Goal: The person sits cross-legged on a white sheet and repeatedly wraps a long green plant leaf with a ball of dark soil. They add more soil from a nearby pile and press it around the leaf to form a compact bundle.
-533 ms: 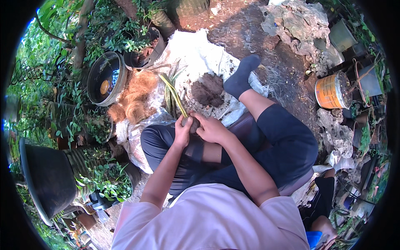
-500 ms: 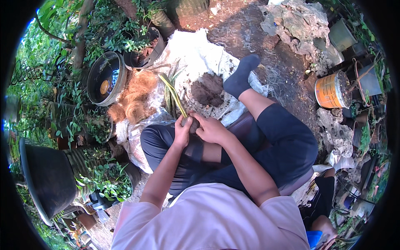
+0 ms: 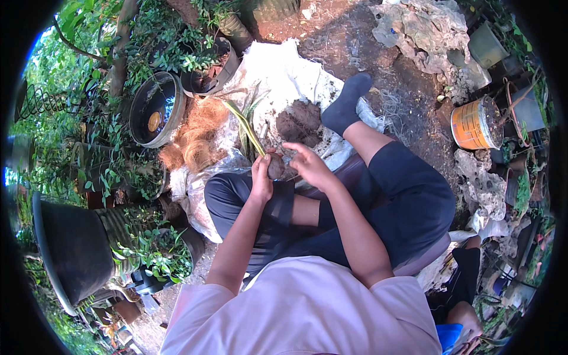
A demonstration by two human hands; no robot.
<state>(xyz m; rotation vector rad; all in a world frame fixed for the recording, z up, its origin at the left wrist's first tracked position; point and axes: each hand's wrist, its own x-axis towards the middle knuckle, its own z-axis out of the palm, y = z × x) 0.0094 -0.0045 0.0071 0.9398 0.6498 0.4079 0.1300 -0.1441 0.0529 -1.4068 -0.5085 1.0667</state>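
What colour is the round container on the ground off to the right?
Orange, with faint vertical ribbing and a dark top; the head view shows the round container clearly.

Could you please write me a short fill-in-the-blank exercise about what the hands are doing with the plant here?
1. The left hand holds a plant with long ____ leaves.
2. The right hand is beside the plant's ____ root ball.
3. The coconut fibre lies beside a round ____ bowl.
4. The bucket is ____.

Missing words: green; brown; black; orange

A rough, matt brown root clump [image 3: 276, 167] is gripped by the left hand's fingers [image 3: 261, 177]; smooth green leaves [image 3: 245, 126] rise above them, with crumpled white woven sacking [image 3: 278, 74] beyond.
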